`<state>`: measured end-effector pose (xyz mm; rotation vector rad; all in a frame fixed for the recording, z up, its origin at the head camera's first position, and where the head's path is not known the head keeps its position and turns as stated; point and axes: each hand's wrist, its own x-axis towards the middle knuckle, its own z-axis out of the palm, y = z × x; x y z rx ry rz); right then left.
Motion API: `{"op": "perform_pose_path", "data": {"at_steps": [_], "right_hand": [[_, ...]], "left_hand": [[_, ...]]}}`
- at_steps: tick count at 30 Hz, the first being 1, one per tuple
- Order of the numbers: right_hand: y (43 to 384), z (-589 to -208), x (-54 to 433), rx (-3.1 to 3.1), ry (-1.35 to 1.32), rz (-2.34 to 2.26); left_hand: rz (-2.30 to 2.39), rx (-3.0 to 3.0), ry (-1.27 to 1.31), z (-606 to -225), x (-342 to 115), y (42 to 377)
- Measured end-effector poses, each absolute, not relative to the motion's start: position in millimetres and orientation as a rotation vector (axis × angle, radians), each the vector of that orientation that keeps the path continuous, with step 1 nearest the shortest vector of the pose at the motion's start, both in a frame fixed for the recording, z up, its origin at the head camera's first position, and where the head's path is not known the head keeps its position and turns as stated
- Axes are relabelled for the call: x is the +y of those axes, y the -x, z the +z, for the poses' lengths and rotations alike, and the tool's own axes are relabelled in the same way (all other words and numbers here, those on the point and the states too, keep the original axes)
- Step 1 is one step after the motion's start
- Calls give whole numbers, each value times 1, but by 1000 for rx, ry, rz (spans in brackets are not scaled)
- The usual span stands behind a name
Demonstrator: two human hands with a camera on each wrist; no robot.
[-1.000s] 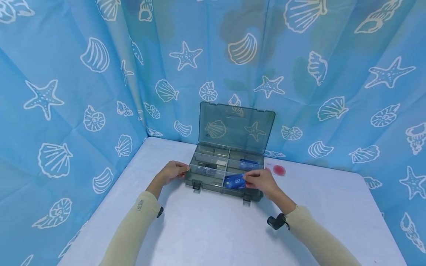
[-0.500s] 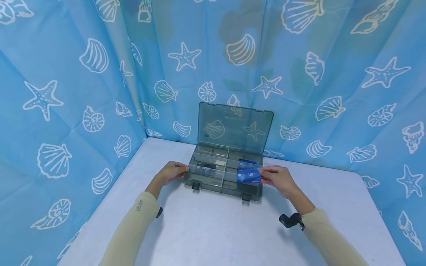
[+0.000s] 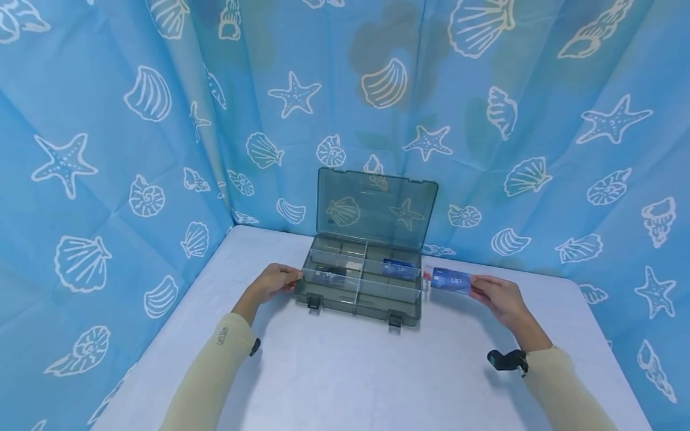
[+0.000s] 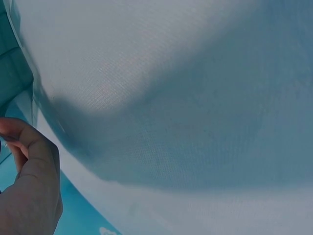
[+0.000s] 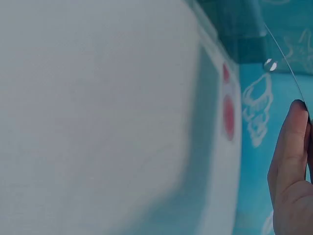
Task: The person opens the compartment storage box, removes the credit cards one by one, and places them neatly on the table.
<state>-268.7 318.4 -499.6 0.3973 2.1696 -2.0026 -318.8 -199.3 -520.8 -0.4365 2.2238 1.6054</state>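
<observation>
A smoky, see-through compartment box (image 3: 358, 306) stands on the table with its lid (image 3: 377, 206) raised. My left hand (image 3: 272, 279) holds the box's left side between thumb and fingers; the left wrist view (image 4: 32, 171) catches this hand only at its edge. Right of the box, my right hand (image 3: 498, 295) pinches a blue card (image 3: 450, 280) by its right end, above the table. The right wrist view shows the card edge-on (image 5: 283, 56). More blue cards (image 3: 400, 269) lie in a right compartment, and dark cards (image 3: 330, 275) in a left one.
A small pale block (image 3: 353, 266) sits in the box near its middle divider. On the white table (image 3: 350, 371), a flat piece with red round marks (image 5: 229, 117) lies behind the held card. A blue shell-print curtain (image 3: 334, 108) hangs behind and to the left.
My right hand has carried the blue card out of the box's front right, moving it right past the box's side. My left hand keeps its place on the box.
</observation>
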Motion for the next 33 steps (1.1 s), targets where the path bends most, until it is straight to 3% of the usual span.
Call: {"op": "perform_pose_path", "data": {"at_steps": [12,33], "right_hand": [[275,-530,319,2156,-495,-1913],[289,-546,304,2263,-632,-1762]], "left_hand": [[1618,2220,427,-517,-199,317],[1620,2217,433,-519,-200,318]]}}
